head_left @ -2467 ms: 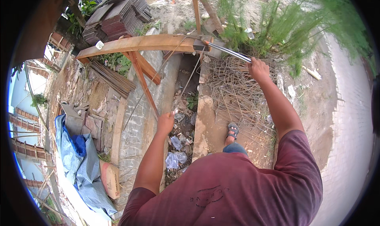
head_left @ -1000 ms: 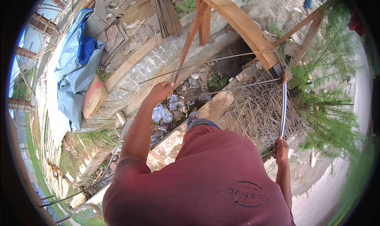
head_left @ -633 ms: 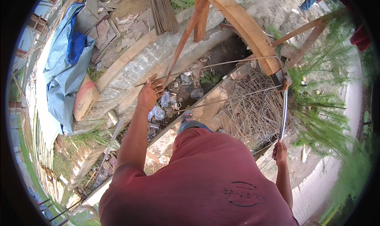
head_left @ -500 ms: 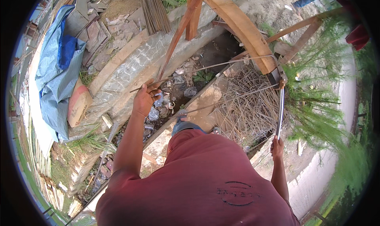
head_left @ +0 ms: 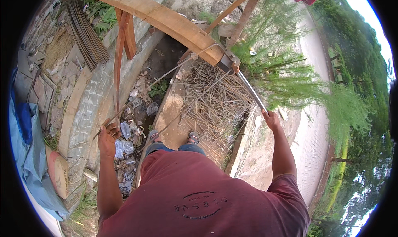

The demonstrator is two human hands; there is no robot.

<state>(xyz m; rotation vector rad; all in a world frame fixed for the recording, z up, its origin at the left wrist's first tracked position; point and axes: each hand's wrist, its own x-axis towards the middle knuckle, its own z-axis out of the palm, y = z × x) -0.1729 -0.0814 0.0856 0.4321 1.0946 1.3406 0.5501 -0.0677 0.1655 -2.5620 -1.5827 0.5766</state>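
My left hand (head_left: 107,140) is closed around one end of a thin steel rod (head_left: 166,74). From there the rod slants up to the end of a thick wooden beam (head_left: 186,29), where it bends. A second length of rod (head_left: 171,123) comes back from that end toward my feet. My right hand (head_left: 272,120) grips the lower end of a shiny metal lever (head_left: 251,89). The lever's upper end meets a dark metal fitting (head_left: 226,62) at the beam's tip, beside the rod's bend; how they engage is too small to tell.
Bent steel pieces (head_left: 215,100) lie heaped on the ground before my feet. A littered ditch (head_left: 153,108) runs along their left, with a concrete wall (head_left: 93,100) beyond. Straight rods (head_left: 85,34) lie at the upper left. Feathery green branches (head_left: 286,67) hang near the lever. Wooden posts (head_left: 127,36) prop the beam.
The whole view has swung, shifting the scene leftward. My right hand has moved the lever outward, so it lies more in line with the beam. My left hand still holds the rod.
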